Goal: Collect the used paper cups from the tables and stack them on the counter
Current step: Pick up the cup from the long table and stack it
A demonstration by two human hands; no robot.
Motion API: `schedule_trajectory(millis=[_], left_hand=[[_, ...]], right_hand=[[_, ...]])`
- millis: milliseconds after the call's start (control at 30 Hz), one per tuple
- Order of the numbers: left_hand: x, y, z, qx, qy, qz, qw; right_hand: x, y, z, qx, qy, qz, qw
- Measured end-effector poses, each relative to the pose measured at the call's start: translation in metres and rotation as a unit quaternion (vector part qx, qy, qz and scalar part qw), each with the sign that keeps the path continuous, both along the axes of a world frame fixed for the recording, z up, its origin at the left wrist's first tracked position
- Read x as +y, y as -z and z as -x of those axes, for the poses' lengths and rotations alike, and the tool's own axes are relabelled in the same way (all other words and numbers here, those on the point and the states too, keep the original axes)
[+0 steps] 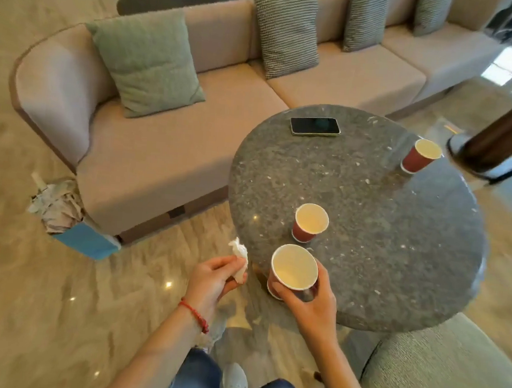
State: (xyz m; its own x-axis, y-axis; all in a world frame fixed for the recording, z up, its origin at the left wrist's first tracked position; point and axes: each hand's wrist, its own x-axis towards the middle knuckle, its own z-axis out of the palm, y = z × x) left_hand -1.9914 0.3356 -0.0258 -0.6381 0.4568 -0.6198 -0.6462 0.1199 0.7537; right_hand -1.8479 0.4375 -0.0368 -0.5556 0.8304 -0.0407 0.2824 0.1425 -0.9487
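Three red paper cups with pale insides are on or over a round grey stone table [383, 234]. My right hand [307, 302] grips the nearest cup [293, 268] at the table's near left edge. A second cup [310, 223] stands upright just beyond it. The third cup [420, 155] stands at the far right edge. My left hand [214, 279] is off the table to the left, closed on a crumpled white tissue [240, 258].
A black phone [315, 126] lies face up at the table's far side. A beige sofa [176, 144] with cushions runs behind. A blue bin [71, 225] full of crumpled paper stands on the floor at left. A green seat [436, 379] is at bottom right.
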Motion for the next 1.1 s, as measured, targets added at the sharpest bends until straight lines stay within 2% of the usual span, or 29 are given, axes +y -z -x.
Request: schedule_trajectory(millis=[233,500,767,1100], left_hand=[[0.063,-0.003,0.063,0.003,0.159,-0.025,0.987],[0.112,-0.001,0.103,0.0,0.221,-0.03,0.975],[0.134,0.006,0.107,-0.006,0.234,-0.019,0.972],[0.135,0.018,0.117,-0.012,0.212,0.028,0.977]], right_hand=[[0.023,-0.003,0.025,-0.004,0.164,-0.032,0.986],[0.052,-0.013,0.051,0.026,0.262,-0.039,0.964],[0.089,-0.007,0.073,0.023,0.26,-0.044,0.964],[0.097,0.029,0.082,-0.025,0.249,-0.027,0.968]])
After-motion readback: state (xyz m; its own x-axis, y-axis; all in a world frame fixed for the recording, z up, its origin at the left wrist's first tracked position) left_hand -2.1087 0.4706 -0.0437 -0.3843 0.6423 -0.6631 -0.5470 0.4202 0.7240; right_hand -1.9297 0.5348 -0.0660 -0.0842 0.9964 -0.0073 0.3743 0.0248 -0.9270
